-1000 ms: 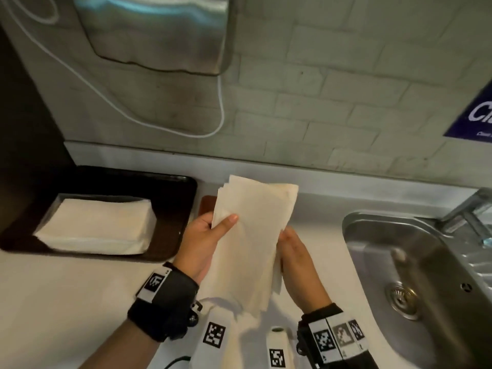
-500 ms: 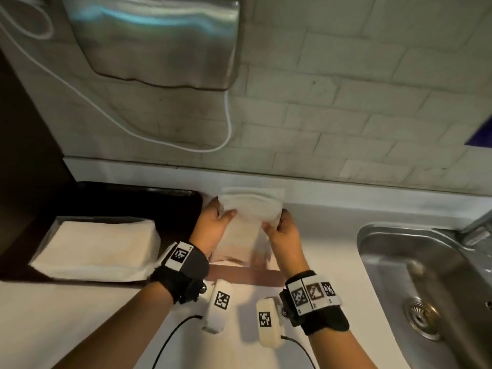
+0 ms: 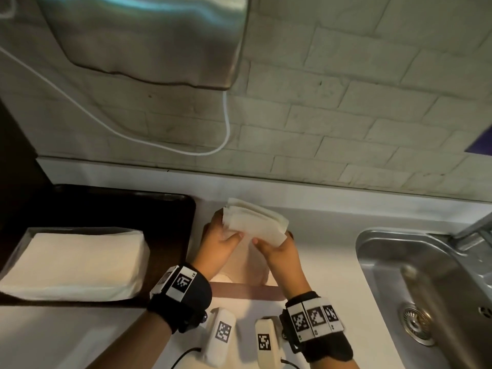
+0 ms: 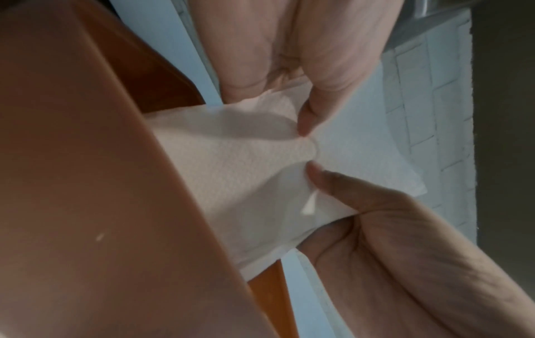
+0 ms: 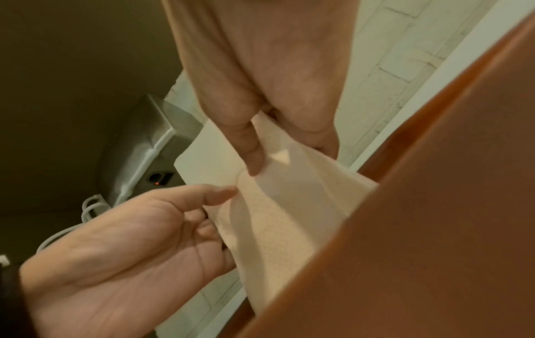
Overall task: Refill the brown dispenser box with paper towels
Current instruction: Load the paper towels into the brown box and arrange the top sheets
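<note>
I hold a stack of white paper towels (image 3: 255, 222) with both hands over the brown dispenser box (image 3: 247, 292) on the counter. The stack's lower part is down inside the box and its top fans out above the far rim. My left hand (image 3: 226, 231) pinches the left edge, thumb in front. My right hand (image 3: 275, 242) pinches the right edge. In the left wrist view both thumbs meet on the paper towels (image 4: 246, 160) beside the brown dispenser box wall (image 4: 87, 160). The right wrist view shows the same grip on the paper towels (image 5: 275, 205), with the brown dispenser box (image 5: 434, 205) at the right.
A thick spare stack of towels (image 3: 74, 262) lies in a dark tray (image 3: 119, 203) at the left. A steel sink (image 3: 426, 275) and tap (image 3: 474, 227) are at the right. A metal hand dryer (image 3: 149, 35) hangs on the brick wall with a white cable (image 3: 226, 129).
The towels, held upright above the counter a second ago, have gone down into the box. Both hands moved forward and lower with them, and the stack's top now leans to the right.
</note>
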A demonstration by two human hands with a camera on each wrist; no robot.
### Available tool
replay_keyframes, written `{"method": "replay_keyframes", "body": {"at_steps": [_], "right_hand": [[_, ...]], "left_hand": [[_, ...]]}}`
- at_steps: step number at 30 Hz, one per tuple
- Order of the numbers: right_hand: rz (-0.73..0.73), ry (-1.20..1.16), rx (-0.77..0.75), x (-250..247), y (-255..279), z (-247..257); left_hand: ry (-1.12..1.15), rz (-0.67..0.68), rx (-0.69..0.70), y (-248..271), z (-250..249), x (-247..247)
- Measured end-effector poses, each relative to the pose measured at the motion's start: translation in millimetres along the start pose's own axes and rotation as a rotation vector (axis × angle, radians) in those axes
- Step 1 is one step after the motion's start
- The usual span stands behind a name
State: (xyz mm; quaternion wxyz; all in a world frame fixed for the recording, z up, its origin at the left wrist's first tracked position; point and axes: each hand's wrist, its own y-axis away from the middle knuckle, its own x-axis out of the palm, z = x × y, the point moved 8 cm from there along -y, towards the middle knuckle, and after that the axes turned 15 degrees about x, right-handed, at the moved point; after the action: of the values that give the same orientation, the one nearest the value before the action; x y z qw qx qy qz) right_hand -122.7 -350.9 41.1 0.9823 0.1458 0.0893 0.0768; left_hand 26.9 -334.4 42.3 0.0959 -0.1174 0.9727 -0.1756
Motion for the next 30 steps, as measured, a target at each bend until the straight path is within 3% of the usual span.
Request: {"method": "replay_keyframes", "body": {"at_steps": [3,5,8,10,11,14,17,23,30], "right_hand": [[-0.007,-0.012,-0.062,-10.2,3.1,13.0],[0.000,-0.005,-0.067,-14.3,3.6,11.5],[0.005,-0.006,-0.047,-15.2,2.8,2.4],[0.016,-0.013,-0.054,-15.1,3.3,0.1],[0.023,-0.017,-0.065,-15.1,3.8,0.7],[0.056,-0.026,-0.090,-13.2,6.5,1.2],[0.113,-0.035,-0.093,-10.7,9.5,-2.2],[0.299,-0.162,-0.064,-8.5,19.5,-7.9],[0.227,-0.218,-0.063,-17.9,17.4,-0.7]], "left_hand": [[0.068,-0.045,0.012,3.1,7.4,-1.5],[0.058,-0.108,0.129,8.2,-5.8,-4.7],[-0.392,-0.163,0.540,17.7,-57.8,-5.6],[-0.711,-0.021,0.762,21.4,-82.4,12.8],[-0.790,0.067,0.800,20.8,-85.6,20.8],[-0.825,0.201,0.738,10.9,-81.9,25.7],[-0.815,0.230,0.696,6.0,-77.8,21.8],[-0.780,0.253,0.764,9.9,-77.8,19.9],[-0.727,0.256,0.726,10.0,-80.5,21.0]]}}
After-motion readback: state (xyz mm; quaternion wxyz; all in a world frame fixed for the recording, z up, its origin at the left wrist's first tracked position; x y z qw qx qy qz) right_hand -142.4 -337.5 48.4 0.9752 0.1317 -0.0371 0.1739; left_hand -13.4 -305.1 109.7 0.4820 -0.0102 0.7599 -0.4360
